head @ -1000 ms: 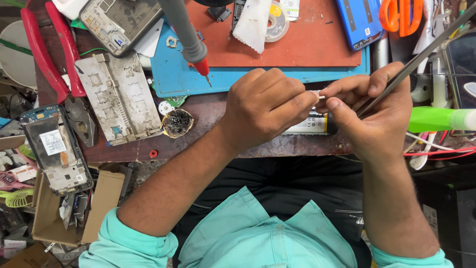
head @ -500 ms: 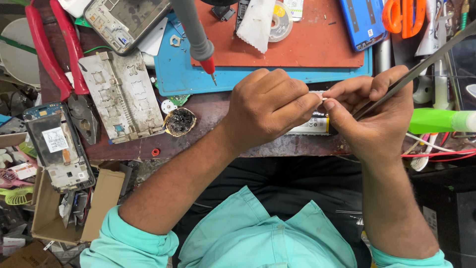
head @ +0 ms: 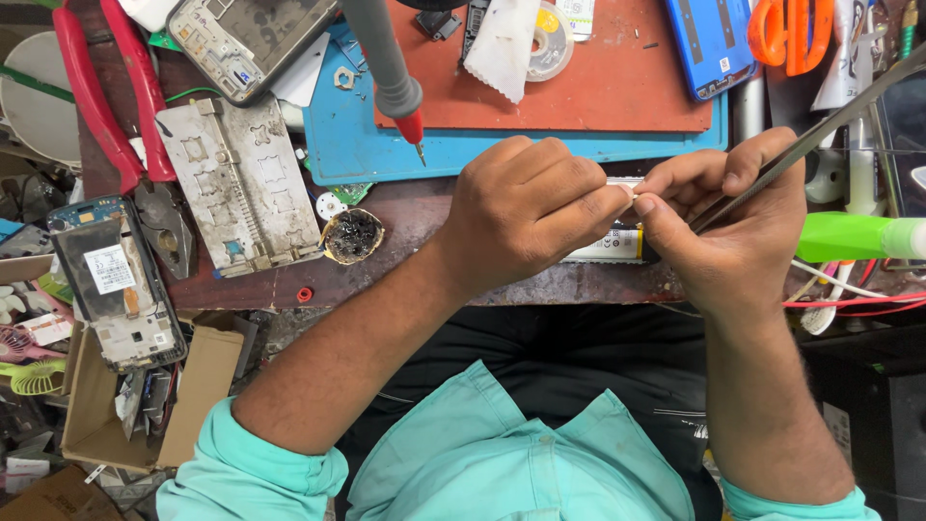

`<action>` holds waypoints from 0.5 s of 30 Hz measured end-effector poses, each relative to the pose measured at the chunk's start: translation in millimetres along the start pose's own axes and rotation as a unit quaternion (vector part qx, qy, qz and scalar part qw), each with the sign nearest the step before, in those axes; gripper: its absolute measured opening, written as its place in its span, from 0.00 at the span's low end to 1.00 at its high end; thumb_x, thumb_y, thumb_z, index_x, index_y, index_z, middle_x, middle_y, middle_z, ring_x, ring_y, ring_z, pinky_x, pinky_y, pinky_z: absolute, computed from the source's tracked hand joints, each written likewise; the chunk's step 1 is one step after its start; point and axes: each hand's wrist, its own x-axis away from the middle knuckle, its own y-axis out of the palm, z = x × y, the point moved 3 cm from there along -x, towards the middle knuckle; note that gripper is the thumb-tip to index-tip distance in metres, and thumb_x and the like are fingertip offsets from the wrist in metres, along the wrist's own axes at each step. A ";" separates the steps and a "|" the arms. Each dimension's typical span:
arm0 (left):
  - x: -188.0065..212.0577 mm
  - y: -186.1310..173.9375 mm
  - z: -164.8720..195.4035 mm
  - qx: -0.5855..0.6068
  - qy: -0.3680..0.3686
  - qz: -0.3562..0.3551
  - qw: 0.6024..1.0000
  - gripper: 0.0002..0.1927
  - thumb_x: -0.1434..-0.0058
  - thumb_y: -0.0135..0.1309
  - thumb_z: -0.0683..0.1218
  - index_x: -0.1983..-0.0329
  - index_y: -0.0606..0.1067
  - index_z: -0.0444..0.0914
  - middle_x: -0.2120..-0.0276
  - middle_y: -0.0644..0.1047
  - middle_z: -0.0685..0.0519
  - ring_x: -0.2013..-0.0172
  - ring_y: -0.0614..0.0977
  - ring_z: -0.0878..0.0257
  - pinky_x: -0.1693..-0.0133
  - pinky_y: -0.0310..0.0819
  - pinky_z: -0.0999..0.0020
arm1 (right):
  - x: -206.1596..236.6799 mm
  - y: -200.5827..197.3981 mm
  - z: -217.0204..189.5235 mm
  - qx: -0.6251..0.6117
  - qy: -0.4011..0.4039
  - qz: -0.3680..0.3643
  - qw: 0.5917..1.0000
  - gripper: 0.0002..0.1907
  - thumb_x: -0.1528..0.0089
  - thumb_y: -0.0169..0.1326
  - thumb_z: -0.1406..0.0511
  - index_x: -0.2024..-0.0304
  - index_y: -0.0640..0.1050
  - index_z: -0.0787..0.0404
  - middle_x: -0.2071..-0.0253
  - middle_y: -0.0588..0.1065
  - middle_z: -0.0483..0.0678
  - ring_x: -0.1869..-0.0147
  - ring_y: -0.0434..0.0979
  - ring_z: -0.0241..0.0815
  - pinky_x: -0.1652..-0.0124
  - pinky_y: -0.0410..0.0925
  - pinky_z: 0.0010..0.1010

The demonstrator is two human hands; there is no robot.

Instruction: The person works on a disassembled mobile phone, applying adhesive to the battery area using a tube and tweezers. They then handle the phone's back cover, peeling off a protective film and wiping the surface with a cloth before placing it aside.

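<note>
1. A cardboard box below the table's left edge holds loose phone parts; a phone frame rests across its rim.
2. A small round tin on the table holds dark bits; what they are cannot be told.
3. The left hand pinches a tiny white part between thumb and forefinger, its grip closed on it.
4. The right hand meets it at the fingertips, also pinching the part, with tweezers gripped under the thumb.
5. The part sits above the table's near edge, over a small battery.
6. A red-tipped probe lies across the blue mat.
7. Since the earlier frames both hands have kept the same pinch; the view has shifted slightly, nothing on the table has moved.
</note>
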 end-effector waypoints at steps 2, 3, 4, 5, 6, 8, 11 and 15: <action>1.1 -0.9 -0.1 0.000 0.002 -0.005 1.000 0.09 0.36 0.65 0.45 0.55 0.78 0.40 0.63 0.75 0.58 0.63 0.77 0.63 0.65 0.68 0.65 | 1.3 -1.3 2.3 -0.007 0.006 -0.001 1.000 0.28 0.33 0.60 0.81 0.54 0.54 0.56 0.60 0.77 0.61 0.63 0.79 0.37 0.65 0.72 0.19; 1.5 -0.8 0.2 0.001 0.002 -0.006 1.000 0.10 0.36 0.65 0.45 0.55 0.78 0.40 0.63 0.75 0.58 0.63 0.77 0.63 0.65 0.68 0.65 | 2.0 -1.7 3.5 -0.011 0.005 -0.006 1.000 0.28 0.33 0.61 0.81 0.54 0.54 0.57 0.59 0.77 0.61 0.62 0.79 0.37 0.65 0.72 0.18; 1.8 -0.6 0.4 0.001 0.002 -0.008 1.000 0.10 0.37 0.65 0.46 0.55 0.78 0.40 0.63 0.75 0.58 0.63 0.77 0.63 0.64 0.69 0.64 | 2.4 -1.8 4.0 -0.015 -0.003 -0.016 1.000 0.28 0.32 0.61 0.81 0.53 0.54 0.57 0.59 0.77 0.61 0.62 0.80 0.37 0.65 0.72 0.18; 2.1 -0.4 0.5 0.002 0.005 -0.009 1.000 0.10 0.36 0.65 0.46 0.55 0.78 0.40 0.63 0.75 0.58 0.63 0.77 0.63 0.64 0.69 0.64 | 2.8 -2.0 5.0 -0.021 -0.006 -0.022 1.000 0.28 0.31 0.61 0.81 0.52 0.55 0.57 0.58 0.77 0.61 0.61 0.80 0.37 0.64 0.72 0.18; 2.3 -0.3 0.4 0.002 0.007 -0.009 1.000 0.09 0.36 0.65 0.46 0.56 0.78 0.40 0.63 0.75 0.58 0.63 0.77 0.63 0.64 0.69 0.65 | 2.9 -2.1 5.8 -0.027 -0.008 -0.027 0.999 0.28 0.31 0.61 0.81 0.52 0.55 0.57 0.58 0.77 0.61 0.60 0.80 0.37 0.63 0.73 0.18; 2.4 0.0 0.6 0.005 0.009 -0.010 1.000 0.09 0.37 0.64 0.45 0.56 0.78 0.40 0.63 0.75 0.58 0.63 0.77 0.63 0.64 0.69 0.65 | 2.6 -2.9 7.8 -0.037 -0.004 -0.029 0.999 0.28 0.31 0.60 0.81 0.52 0.55 0.57 0.58 0.77 0.61 0.59 0.81 0.38 0.61 0.74 0.20; 1.5 0.7 0.9 0.008 0.008 -0.010 1.000 0.09 0.37 0.63 0.45 0.56 0.78 0.40 0.62 0.75 0.58 0.63 0.77 0.64 0.64 0.69 0.65 | 1.5 -3.8 8.9 -0.041 0.000 -0.036 0.998 0.27 0.32 0.60 0.82 0.52 0.55 0.57 0.58 0.77 0.62 0.59 0.81 0.39 0.62 0.74 0.20; -0.4 0.9 0.9 0.006 0.002 -0.014 1.000 0.09 0.36 0.66 0.46 0.58 0.78 0.40 0.64 0.74 0.58 0.64 0.77 0.63 0.65 0.69 0.64 | -0.3 -5.2 8.1 -0.058 0.012 -0.037 0.998 0.27 0.32 0.59 0.82 0.52 0.55 0.57 0.58 0.76 0.62 0.59 0.81 0.41 0.60 0.75 0.23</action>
